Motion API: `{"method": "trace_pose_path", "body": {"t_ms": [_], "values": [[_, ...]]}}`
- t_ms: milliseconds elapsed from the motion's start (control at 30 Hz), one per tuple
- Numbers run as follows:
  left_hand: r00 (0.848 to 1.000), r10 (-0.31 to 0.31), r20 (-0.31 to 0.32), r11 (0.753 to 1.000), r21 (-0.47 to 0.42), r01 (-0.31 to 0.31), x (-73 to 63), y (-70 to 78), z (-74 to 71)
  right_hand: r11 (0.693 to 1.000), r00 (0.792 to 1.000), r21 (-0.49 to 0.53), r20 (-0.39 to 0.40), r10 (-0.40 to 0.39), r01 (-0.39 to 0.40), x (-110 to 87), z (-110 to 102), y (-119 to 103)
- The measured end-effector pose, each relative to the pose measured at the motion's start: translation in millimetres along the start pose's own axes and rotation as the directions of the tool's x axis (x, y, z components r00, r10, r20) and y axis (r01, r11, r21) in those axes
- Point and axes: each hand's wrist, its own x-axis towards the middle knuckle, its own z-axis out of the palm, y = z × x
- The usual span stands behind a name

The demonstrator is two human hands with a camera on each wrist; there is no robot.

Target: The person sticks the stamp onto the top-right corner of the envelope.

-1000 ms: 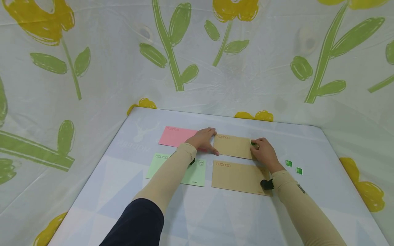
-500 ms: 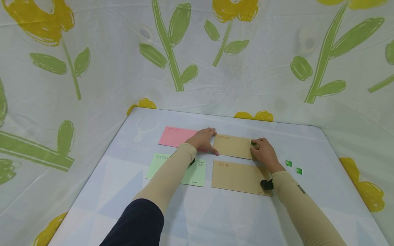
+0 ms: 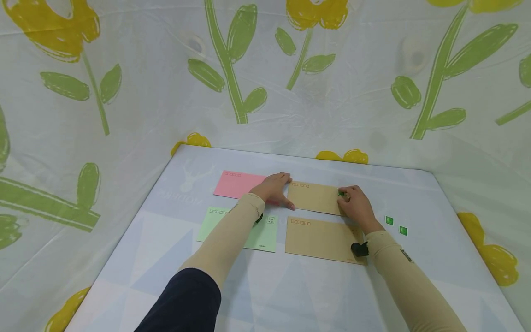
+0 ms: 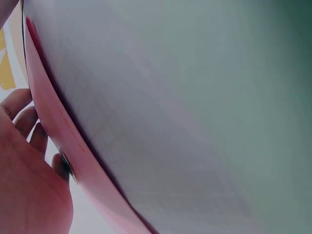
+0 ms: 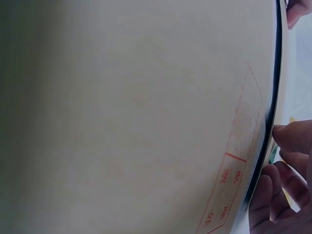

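Covering the middle of the green envelope (image 3: 265, 235) on the table (image 3: 249, 295) is my left sleeve (image 3: 221, 246) (beige, with dark cloth nearer me). To its right lies the nearer brown envelope (image 3: 317, 240), its right end partly hidden by the black piece (image 3: 359, 249) at my right wrist. Right of that arm, a little farther off, sit two loose green stamps, one (image 3: 403, 230) just beside the other (image 3: 389, 220). In the far row, the pink envelope (image 3: 237, 184) lies partly under my left hand (image 3: 271, 189), which is spread, thumb and index apart, their tips at the left edge of the far brown envelope (image 3: 313, 197). My right hand (image 3: 357, 205) has its fingers curled, pinching a third stamp (image 3: 341, 192) at that envelope's upper right corner; whether the stamp lies flat I cannot tell. Behind the table hangs a white cloth (image 3: 352, 110) printed with yellow flowers.
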Motion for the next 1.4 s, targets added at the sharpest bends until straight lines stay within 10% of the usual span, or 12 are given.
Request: {"method": "trace_pose_path", "body": {"t_ms": [1400], "values": [[0.999,0.025,-0.020,1.000,0.011,-0.025,1.3,1.2,-0.9,1.000,1.000,0.024,-0.024,0.018,-0.018,-1.7,-2.1,-2.0]]}}
